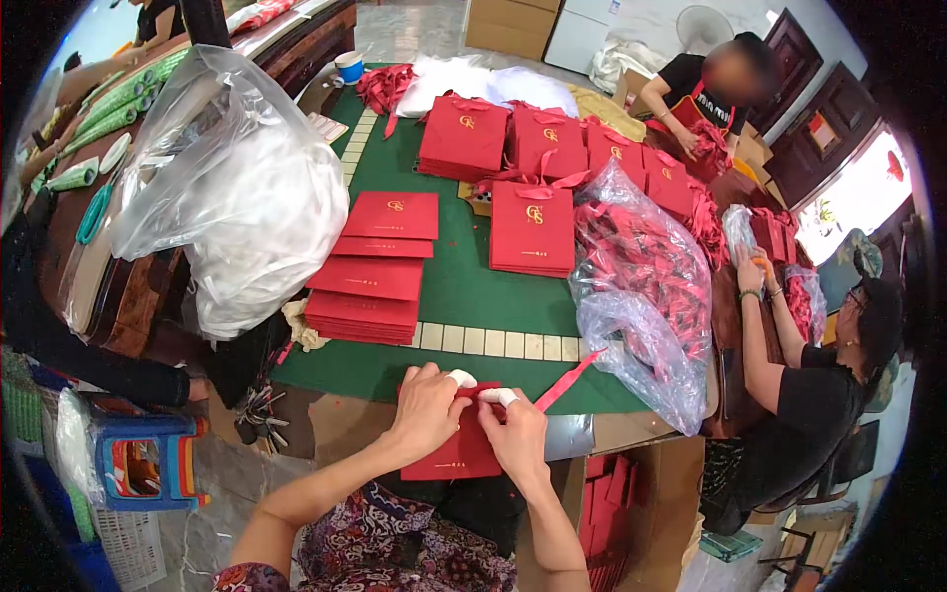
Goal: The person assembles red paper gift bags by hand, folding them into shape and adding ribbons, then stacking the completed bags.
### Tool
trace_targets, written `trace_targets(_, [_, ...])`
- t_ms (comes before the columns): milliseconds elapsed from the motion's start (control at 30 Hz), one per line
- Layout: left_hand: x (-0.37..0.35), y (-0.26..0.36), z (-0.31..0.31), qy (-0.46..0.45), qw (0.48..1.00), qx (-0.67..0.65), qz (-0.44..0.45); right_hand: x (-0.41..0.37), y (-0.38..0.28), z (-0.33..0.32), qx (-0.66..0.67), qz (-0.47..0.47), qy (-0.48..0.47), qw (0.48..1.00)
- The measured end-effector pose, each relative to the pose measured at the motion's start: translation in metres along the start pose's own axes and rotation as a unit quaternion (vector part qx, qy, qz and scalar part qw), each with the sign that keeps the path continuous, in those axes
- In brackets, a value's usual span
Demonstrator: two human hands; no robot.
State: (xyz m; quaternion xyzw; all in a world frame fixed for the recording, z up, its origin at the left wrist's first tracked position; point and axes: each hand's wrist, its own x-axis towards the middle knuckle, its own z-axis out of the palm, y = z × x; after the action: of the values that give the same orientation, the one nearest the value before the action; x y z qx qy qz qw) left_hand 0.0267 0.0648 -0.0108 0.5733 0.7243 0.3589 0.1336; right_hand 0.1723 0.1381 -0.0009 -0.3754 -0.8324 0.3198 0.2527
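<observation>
A red paper gift bag (452,462) lies at the table's near edge, close to my body. My left hand (430,409) is closed on its top edge, and white wrapping covers a fingertip. Pinched closed beside it, my right hand (516,434) grips a red ribbon (570,381) whose loose end trails up to the right; a finger here is wrapped in white too. What lies between the fingertips is partly hidden. Just beyond are stacked red bags (363,306) without visible handles, and a stack of bags with ribbon handles (533,229).
On the green tabletop (464,276) a clear plastic sack of red ribbons (646,257) stands right, and a sack of white material (261,197) left. A cardboard box (643,523) holds red pieces at lower right. Two people work along the right side. A blue stool (148,464) stands lower left.
</observation>
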Motion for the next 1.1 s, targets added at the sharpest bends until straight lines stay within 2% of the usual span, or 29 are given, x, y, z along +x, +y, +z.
trace_targets(300, [-0.002,0.004,-0.003,0.022,1.000,0.002,0.001,0.002,-0.005,0.004,0.065,0.087,0.011,0.994])
trace_targets(433, [-0.002,0.008,-0.002,0.002,1.000,-0.001,-0.014,0.002,-0.005,0.004,0.093,0.087,0.004,0.992])
trace_targets(633, [-0.002,-0.005,0.004,-0.042,0.998,-0.033,-0.029,-0.001,-0.003,0.010,0.030,0.008,0.011,0.999])
trace_targets(767, [-0.002,-0.010,0.003,-0.048,0.996,-0.065,-0.046,-0.004,-0.003,0.006,0.014,0.005,-0.003,1.000])
trace_targets(833, [0.000,-0.007,-0.001,-0.042,0.995,-0.064,-0.066,-0.002,-0.003,-0.004,0.047,-0.098,0.055,0.993])
trace_targets(867, [0.000,-0.009,-0.002,-0.043,0.995,-0.065,-0.063,-0.004,0.000,-0.012,0.077,-0.042,0.068,0.994])
trace_targets(933, [-0.001,-0.014,-0.002,-0.022,0.996,-0.065,-0.065,-0.003,0.016,-0.028,0.052,0.057,0.127,0.989])
trace_targets(1000, [0.000,-0.014,-0.003,-0.017,0.997,-0.051,-0.058,0.002,0.054,-0.039,-0.004,0.048,0.212,0.976])
trace_targets(1100, [-0.002,-0.017,0.000,0.012,0.999,-0.018,-0.034,0.011,0.084,-0.051,-0.078,0.115,0.222,0.965])
